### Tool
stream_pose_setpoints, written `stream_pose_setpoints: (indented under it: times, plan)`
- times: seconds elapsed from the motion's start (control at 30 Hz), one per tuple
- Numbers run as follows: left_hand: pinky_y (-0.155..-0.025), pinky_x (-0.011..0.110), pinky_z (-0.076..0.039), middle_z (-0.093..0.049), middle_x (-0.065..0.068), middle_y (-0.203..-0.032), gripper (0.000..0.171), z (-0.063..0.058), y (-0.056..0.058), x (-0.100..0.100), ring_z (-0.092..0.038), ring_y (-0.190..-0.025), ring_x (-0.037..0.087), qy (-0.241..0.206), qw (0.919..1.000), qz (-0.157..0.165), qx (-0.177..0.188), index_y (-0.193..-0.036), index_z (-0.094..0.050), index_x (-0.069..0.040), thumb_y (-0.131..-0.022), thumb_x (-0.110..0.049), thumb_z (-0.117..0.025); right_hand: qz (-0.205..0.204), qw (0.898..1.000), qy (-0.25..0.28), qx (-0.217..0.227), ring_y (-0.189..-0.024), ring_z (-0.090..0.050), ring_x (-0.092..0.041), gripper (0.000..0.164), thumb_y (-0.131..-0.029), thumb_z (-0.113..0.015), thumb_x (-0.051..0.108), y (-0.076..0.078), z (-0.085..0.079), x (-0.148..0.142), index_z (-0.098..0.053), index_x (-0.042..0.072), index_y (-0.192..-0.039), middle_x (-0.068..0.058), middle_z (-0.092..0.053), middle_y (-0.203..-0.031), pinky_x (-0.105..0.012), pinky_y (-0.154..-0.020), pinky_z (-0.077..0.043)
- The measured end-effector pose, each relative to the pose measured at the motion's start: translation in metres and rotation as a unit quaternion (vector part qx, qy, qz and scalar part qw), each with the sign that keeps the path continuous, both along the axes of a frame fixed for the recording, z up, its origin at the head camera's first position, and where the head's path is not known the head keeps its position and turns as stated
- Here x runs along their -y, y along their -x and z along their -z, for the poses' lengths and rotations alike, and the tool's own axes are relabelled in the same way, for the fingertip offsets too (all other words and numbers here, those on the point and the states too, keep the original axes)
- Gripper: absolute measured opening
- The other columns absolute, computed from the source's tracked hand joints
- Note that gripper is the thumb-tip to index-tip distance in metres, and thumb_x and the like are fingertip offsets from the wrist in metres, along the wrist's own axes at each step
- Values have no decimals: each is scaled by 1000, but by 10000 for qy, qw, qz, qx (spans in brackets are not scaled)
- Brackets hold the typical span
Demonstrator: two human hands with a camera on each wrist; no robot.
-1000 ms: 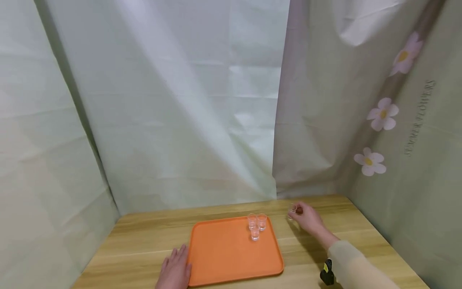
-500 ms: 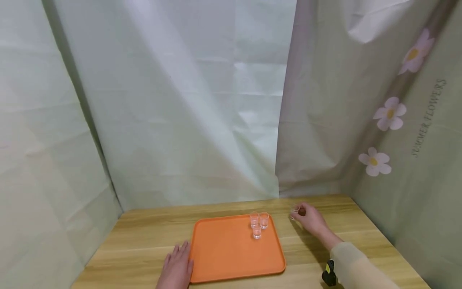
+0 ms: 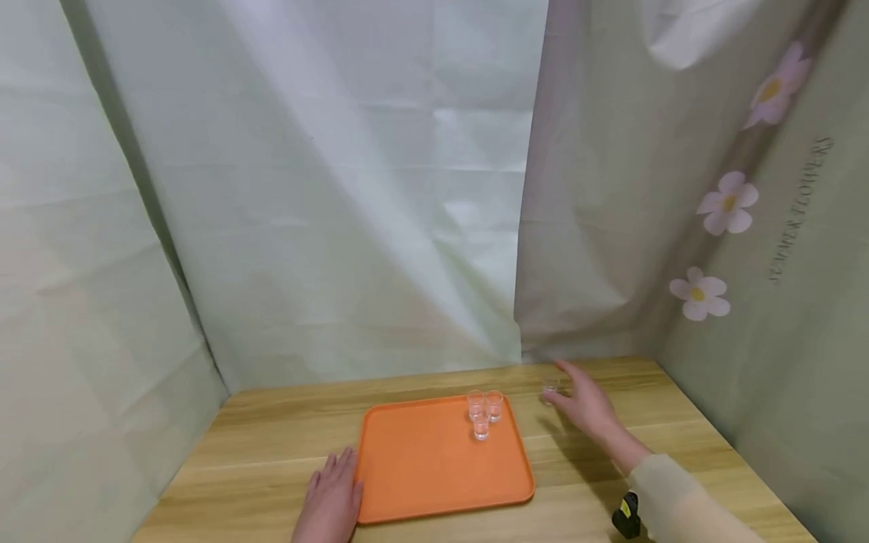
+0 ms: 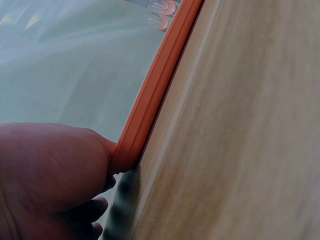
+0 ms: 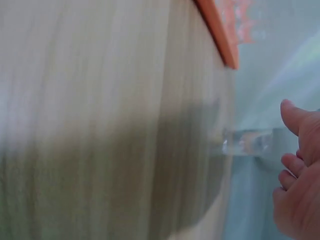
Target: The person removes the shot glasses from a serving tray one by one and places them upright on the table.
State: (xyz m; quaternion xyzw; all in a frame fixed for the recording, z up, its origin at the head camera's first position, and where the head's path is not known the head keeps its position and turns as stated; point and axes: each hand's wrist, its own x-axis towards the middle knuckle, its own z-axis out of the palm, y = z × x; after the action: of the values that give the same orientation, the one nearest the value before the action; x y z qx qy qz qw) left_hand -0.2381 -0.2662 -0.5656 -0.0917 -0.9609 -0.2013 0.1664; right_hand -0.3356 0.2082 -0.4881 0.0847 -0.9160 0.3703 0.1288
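Note:
A clear shot glass (image 3: 551,390) stands upright on the table, right of the orange tray (image 3: 441,483). My right hand (image 3: 587,403) is spread around it with thumb and fingers apart. In the right wrist view, a gap separates this glass (image 5: 247,142) from the hand (image 5: 302,175). Three more shot glasses (image 3: 480,427) stand close together in the tray's far right corner. At the tray's left edge lies my left hand (image 3: 329,498), fingers straight. The left wrist view has the left hand (image 4: 55,170) touching the tray's corner (image 4: 131,150).
The wooden table (image 3: 271,445) runs back to hanging pale green sheets (image 3: 339,226). Flowers (image 3: 699,294) are printed on the sheet at right. A black wrist device (image 3: 626,516) sits by the right sleeve (image 3: 679,498).
My right thumb and fingers were pinched at the single shot glass; they have spread and let go of it. The glass stays at about the same spot. The left hand keeps its place.

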Motion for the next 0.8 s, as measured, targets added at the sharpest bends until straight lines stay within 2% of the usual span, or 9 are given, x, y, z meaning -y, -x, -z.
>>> stream_pose_setpoints:
  times: [0.1, 0.2, 0.33, 0.43, 0.57, 0.6, 0.8]
  plan:
    - [-115, 80, -36, -60, 32, -151, 52, -2, -1, 0, -50, -143, 60, 62, 9999, -78, -11, -145, -62, 13, -99, -6, -75, -285, 9988, -170, -349, -142, -54, -54, 72, -101, -84, 21, -4, -6, 9, -51, -6, -159, -31, -56, -157, -70, -117, -44]
    - [-116, 80, -34, -59, 33, -153, 52, -4, -2, 0, -48, -144, 60, 42, 9999, -78, 144, -148, -59, 13, -102, -8, -72, -543, 9976, -204, -375, -142, -55, -53, 71, -99, -86, 19, -7, -9, 20, -53, -6, -157, -29, -58, -155, -69, -117, -45]
    - [-115, 80, -34, -59, 33, -152, 51, 0, 0, 0, -49, -144, 61, -47, 10000, -20, 58, -148, -60, 13, -103, -8, -71, -778, 9969, -98, -108, -145, -54, -50, 71, -99, -85, 18, -11, -9, 34, -53, -3, -159, -25, -58, -158, -67, -118, -45]
    - [-113, 81, -36, -61, 32, -151, 51, 2, 1, 2, -50, -142, 61, 23, 10000, -23, -59, -145, -62, 13, -99, -7, -74, -928, 9957, -4, 25, -146, -53, -48, 70, -99, -85, 16, -11, -8, 43, -53, -1, -160, -23, -57, -160, -66, -118, -46]
    - [-113, 81, -37, -61, 33, -150, 52, 0, 2, 5, -51, -141, 61, 136, 9999, -47, -85, -145, -62, 13, -98, -6, -75, -1112, 9937, 96, 58, -149, -52, -46, 68, -99, -85, 14, -11, -9, 55, -55, -1, -159, -21, -58, -159, -65, -121, -43]
    - [-114, 81, -36, -60, 33, -151, 53, -6, 1, 4, -50, -143, 61, 131, 9999, -58, 53, -146, -61, 13, -99, -7, -75, -1138, 9934, 125, 89, -150, -51, -46, 68, -99, -85, 15, -10, -10, 57, -55, -1, -159, -21, -58, -159, -65, -121, -42]
    - [-114, 81, -36, -61, 32, -151, 53, -3, 1, -2, -51, -143, 59, 27, 10000, -62, 21, -146, -61, 13, -99, -8, -74, -1213, 9911, 377, 397, -152, -48, -44, 68, -101, -84, 16, -11, -3, 62, -54, 2, -161, -19, -57, -161, -64, -124, -39]
